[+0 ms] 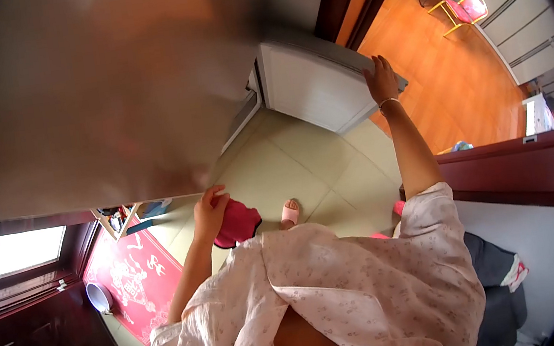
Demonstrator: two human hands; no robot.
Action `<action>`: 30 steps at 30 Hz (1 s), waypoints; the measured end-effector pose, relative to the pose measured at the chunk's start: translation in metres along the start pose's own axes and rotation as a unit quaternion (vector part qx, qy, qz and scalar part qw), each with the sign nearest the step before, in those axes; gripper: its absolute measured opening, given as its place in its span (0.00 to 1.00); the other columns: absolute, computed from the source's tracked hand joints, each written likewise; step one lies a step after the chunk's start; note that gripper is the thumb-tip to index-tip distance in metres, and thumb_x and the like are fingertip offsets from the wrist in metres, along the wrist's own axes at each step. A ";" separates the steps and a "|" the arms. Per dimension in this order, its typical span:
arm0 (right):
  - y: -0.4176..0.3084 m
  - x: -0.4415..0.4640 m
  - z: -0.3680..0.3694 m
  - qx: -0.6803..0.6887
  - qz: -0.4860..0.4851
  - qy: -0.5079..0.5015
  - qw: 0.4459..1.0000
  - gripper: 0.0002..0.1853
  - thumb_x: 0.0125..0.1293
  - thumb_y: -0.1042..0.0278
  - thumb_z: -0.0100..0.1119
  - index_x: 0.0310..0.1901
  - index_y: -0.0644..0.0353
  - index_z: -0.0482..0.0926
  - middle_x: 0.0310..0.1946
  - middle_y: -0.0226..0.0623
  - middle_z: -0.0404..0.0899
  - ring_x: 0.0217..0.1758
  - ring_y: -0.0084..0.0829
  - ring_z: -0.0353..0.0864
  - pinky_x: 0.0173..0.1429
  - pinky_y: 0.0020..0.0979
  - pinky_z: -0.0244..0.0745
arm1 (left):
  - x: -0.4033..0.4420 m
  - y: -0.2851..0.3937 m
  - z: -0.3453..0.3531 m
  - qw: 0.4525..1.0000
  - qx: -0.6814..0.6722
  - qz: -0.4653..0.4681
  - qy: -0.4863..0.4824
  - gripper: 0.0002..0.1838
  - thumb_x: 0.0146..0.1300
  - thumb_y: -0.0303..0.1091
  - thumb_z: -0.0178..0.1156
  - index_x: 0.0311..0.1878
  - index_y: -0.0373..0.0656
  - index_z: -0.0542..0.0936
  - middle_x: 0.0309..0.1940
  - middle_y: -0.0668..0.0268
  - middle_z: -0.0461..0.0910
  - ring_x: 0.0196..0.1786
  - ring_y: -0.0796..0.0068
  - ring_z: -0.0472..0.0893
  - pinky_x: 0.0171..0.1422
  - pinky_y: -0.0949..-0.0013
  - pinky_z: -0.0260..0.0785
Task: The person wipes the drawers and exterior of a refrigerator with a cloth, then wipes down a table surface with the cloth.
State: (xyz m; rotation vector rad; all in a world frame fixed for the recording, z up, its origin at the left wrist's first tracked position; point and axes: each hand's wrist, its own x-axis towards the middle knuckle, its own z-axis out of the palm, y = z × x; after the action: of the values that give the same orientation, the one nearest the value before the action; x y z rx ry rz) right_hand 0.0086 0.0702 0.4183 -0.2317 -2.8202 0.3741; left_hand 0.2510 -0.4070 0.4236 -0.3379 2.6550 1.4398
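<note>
My left hand (208, 215) has its fingers closed, with a magenta cloth (236, 223) hanging from it. Its fingertips are by the lower edge of a large, shiny grey-brown panel (96, 127), blurred and close to my head; whether they touch it I cannot tell. On the right, my right hand (382, 81) grips the outer edge of an open door (314, 84) with a white inner side and a grey rim, which looks like a fridge door. Behind that door's hinge side, a narrow part of the inside shows; the rest is hidden by the panel.
Pale floor tiles (288, 150) lie below, with my foot in a pink slipper (290, 212). At left are a red mat (133, 279), a pale bucket (99, 297) and a small rack (115, 222). A doorway shows a wooden floor (446, 74) and a pink chair (467, 9).
</note>
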 end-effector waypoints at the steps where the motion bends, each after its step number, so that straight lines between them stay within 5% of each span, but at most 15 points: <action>1: 0.010 0.009 0.009 -0.027 0.025 -0.020 0.999 0.29 0.73 0.50 0.53 0.70 0.55 0.67 0.74 0.40 0.63 0.77 0.40 0.60 0.76 0.47 0.57 | -0.001 0.002 -0.001 1.000 -0.006 -0.008 0.003 0.14 0.62 0.33 0.66 0.51 0.41 0.84 0.36 0.54 0.87 0.40 0.62 0.86 0.49 0.65 0.76; 4: 0.032 0.031 0.032 -0.062 0.073 -0.065 0.993 0.31 0.76 0.46 0.45 0.74 0.51 0.62 0.76 0.36 0.61 0.80 0.38 0.55 0.79 0.51 0.50 | -0.002 -0.006 0.000 0.999 0.003 -0.029 0.029 0.15 0.62 0.33 0.67 0.51 0.41 0.84 0.37 0.54 0.87 0.40 0.62 0.86 0.49 0.65 0.76; 6: 0.033 0.030 0.037 0.009 0.150 -0.189 0.970 0.33 0.76 0.44 0.44 0.77 0.50 0.57 0.78 0.35 0.56 0.82 0.37 0.51 0.79 0.51 0.47 | -0.005 -0.005 0.000 0.998 0.001 -0.039 0.040 0.14 0.62 0.34 0.67 0.50 0.41 0.85 0.36 0.55 0.87 0.40 0.63 0.86 0.49 0.65 0.76; 12: 0.026 -0.019 0.065 -0.149 0.085 -0.164 0.972 0.37 0.75 0.43 0.45 0.79 0.48 0.50 0.81 0.39 0.45 0.84 0.39 0.42 0.79 0.50 0.48 | -0.012 -0.014 0.008 0.996 -0.005 -0.086 0.017 0.13 0.63 0.35 0.66 0.48 0.41 0.86 0.36 0.54 0.87 0.40 0.64 0.86 0.49 0.65 0.76; 18: -0.008 -0.086 0.037 -0.148 0.035 -0.167 0.974 0.38 0.72 0.50 0.54 0.78 0.49 0.52 0.80 0.43 0.49 0.83 0.42 0.48 0.75 0.49 0.56 | -0.006 -0.019 0.021 0.997 -0.047 -0.060 -0.019 0.13 0.64 0.37 0.65 0.49 0.42 0.85 0.39 0.55 0.87 0.44 0.62 0.86 0.52 0.64 0.76; 30: -0.112 -0.215 0.036 -0.085 -0.078 -0.101 0.988 0.28 0.70 0.54 0.53 0.69 0.52 0.69 0.70 0.47 0.67 0.71 0.46 0.65 0.71 0.47 0.64 | -0.033 -0.049 -0.020 0.996 -0.059 0.008 -0.063 0.13 0.64 0.37 0.64 0.49 0.41 0.85 0.39 0.54 0.87 0.44 0.61 0.86 0.52 0.65 0.76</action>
State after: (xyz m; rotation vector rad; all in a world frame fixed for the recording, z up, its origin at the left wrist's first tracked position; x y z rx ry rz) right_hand 0.1873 -0.0863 0.3597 -0.0080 -3.0465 0.1269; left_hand 0.2955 -0.4450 0.4007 -0.2262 2.4860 1.5713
